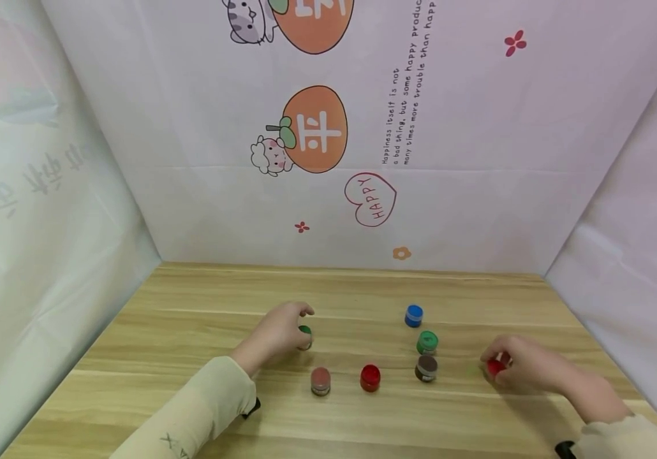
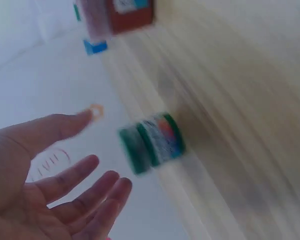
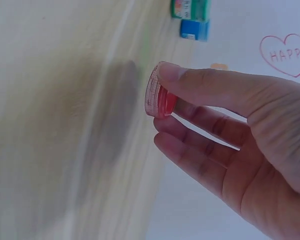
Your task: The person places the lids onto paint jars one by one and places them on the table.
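Observation:
My left hand [image 1: 284, 326] is beside a small green paint jar [image 1: 305, 338] on the table. In the left wrist view its fingers and thumb are spread, and the labelled green jar [image 2: 151, 142] lies just past the fingertips, apart from them. My right hand [image 1: 526, 364], over to the right, pinches a short red jar lid [image 1: 496, 367] between thumb and fingers. The right wrist view shows the lid's ridged clear rim [image 3: 153, 95] held off the wooden surface, above a shadow.
Toward the middle of the table stand a pinkish-brown jar [image 1: 320, 381], a red jar [image 1: 370, 378], a dark brown jar [image 1: 426, 368], a green jar [image 1: 427, 343] and a blue jar [image 1: 414, 316]. A printed white sheet [image 1: 466, 210] rises behind the table.

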{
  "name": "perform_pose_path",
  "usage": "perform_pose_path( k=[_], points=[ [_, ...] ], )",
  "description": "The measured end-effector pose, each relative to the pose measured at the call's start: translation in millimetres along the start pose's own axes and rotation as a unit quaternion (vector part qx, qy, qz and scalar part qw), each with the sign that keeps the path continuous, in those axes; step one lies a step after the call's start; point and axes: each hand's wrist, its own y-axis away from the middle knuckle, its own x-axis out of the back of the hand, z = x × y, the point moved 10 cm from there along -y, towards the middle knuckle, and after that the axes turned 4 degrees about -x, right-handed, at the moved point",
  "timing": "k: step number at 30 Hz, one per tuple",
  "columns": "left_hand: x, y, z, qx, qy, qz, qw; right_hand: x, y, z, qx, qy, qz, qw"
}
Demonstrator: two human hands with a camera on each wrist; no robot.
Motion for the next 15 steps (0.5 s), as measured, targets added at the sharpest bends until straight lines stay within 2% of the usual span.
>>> perform_pose_path(
  k=[4,7,12,15],
  points=[
    [-7.6,0.1,28.0,-0.057,-0.017,-0.004,0.9982,3,-5,-9,-0.010,0.006,-0.005,1.000],
    [-21.5,2.1,42.6,-0.078,-0.008,-0.018,0.9967,3,-9,-20,-0.007,0.006,-0.007,1.000],
    [-45.8,4.4,54.2,-0.081,0.016,-0.047,0.9955,3,-15,-34,-0.006,0.016,-0.003,1.000],
    [-57.6,3.6,57.0,-0.080,0.011,-0.061,0.9949,3,-19,-42,-0.002,0.019,-0.002,1.000]
  ],
)
